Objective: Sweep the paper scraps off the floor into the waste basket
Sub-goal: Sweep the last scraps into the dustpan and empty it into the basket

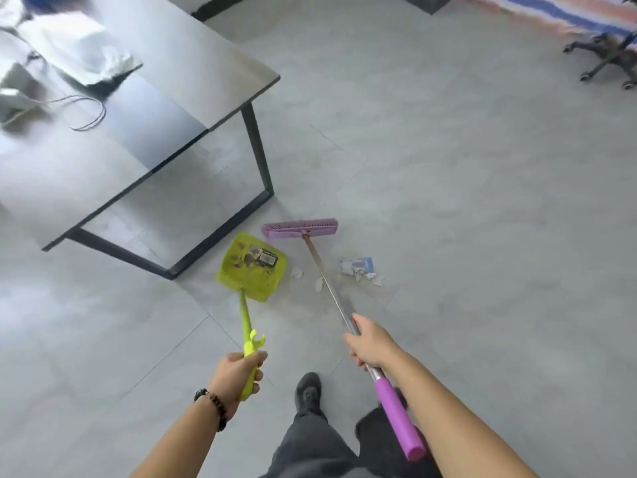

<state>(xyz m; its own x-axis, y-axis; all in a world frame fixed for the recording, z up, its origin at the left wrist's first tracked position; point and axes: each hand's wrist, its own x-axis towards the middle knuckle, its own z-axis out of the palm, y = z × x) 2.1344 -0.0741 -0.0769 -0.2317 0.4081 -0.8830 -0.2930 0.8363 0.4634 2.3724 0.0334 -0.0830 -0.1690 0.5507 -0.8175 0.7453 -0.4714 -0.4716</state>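
Observation:
My left hand (239, 372) grips the handle of a lime-green dustpan (253, 267), whose pan rests on the grey floor near the table leg. My right hand (367, 343) holds the metal shaft of a purple broom; its brush head (299, 228) sits on the floor just beyond the dustpan. Paper scraps lie between and right of the two tools: small white bits (297, 272) beside the pan, another white bit (319, 284) by the shaft, and a crumpled blue-white piece (358, 265) to the right. No waste basket is in view.
A dark table (193, 74) with black metal legs stands at left, carrying a bag, cables and a device. An office chair base (606, 56) is at the far right. My shoe (307, 391) and trouser legs are at the bottom.

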